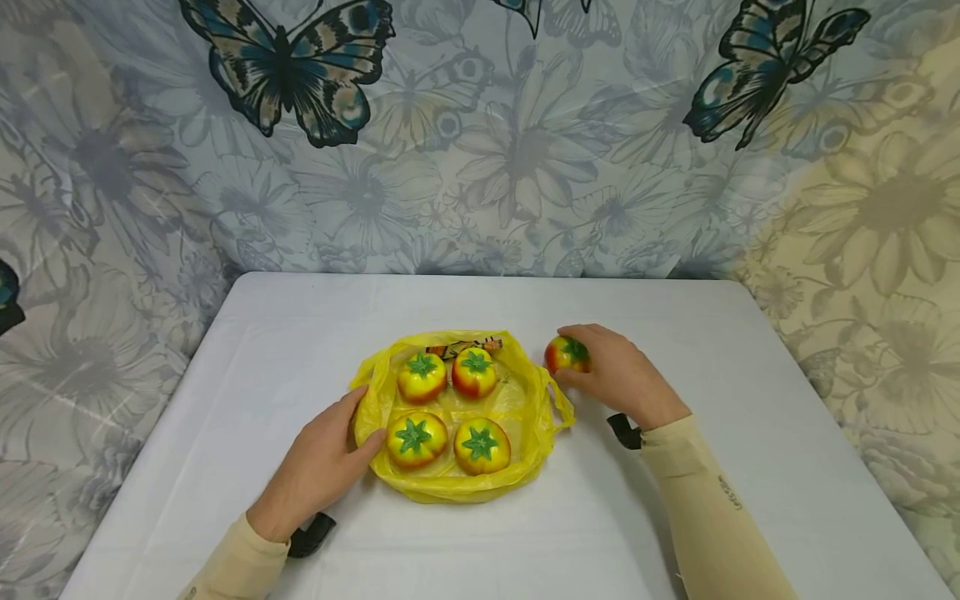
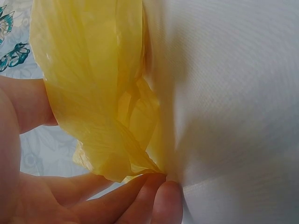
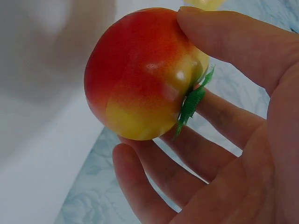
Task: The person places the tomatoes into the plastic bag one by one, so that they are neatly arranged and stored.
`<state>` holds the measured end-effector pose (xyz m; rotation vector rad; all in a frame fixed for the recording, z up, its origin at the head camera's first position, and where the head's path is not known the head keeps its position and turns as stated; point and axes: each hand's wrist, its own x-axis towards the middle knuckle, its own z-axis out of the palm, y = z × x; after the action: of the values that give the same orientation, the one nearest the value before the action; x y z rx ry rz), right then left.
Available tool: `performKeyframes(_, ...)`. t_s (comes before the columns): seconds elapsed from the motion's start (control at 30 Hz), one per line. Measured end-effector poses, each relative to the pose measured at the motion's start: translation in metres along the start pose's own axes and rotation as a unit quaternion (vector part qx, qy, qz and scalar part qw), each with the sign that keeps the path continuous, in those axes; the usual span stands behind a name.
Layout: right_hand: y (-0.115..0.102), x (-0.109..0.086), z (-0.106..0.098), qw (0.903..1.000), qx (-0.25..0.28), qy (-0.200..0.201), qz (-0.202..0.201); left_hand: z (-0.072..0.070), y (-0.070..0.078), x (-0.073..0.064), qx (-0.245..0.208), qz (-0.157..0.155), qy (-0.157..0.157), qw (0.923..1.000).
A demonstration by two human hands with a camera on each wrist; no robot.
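Note:
A yellow plastic bag (image 1: pixel 525 433) lies spread open on the table, its rim rolled out into a rough circle. Inside it sit several red-and-yellow toy tomatoes (image 1: pixel 482 446), green leafy tops facing up. My left hand (image 1: pixel 318 458) grips the bag's left side, thumb over the rim and fingers outside; the left wrist view shows the yellow film (image 2: pixel 93 93) between them. Just right of the bag, my right hand (image 1: pixel 615 371) holds another toy tomato (image 3: pixel 140 74) between thumb and fingertips, its green fabric leaves turned toward the palm.
A white-covered table (image 1: pixel 300 321) carries everything. A bag handle loop (image 1: pixel 564 410) sticks out on the right side, and a dark printed patch (image 1: pixel 465 347) shows at the bag's back edge. Behind hangs a floral cloth with butterflies (image 1: pixel 288 71).

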<state>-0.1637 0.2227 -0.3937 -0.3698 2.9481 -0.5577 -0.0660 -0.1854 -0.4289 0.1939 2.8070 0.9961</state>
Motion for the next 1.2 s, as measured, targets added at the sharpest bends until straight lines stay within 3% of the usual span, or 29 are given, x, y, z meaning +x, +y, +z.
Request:
performKeyframes(0.63,-0.019,-0.015,-0.023,0.9993,0.003,0.027,-0.024,0.0,-0.003,0.001,-0.004,0.003,0.006,1.0)
performKeyframes(1.03,-0.049,-0.028,-0.026,0.9944,0.007,0.043,-0.096,0.0,-0.003,0.002,-0.006,0.004,0.007,0.9999)
performKeyframes(1.2,-0.059,-0.032,-0.022,0.9936,0.006,0.039,-0.106,0.0,-0.003,0.002,-0.007,0.005,0.006,0.9999)
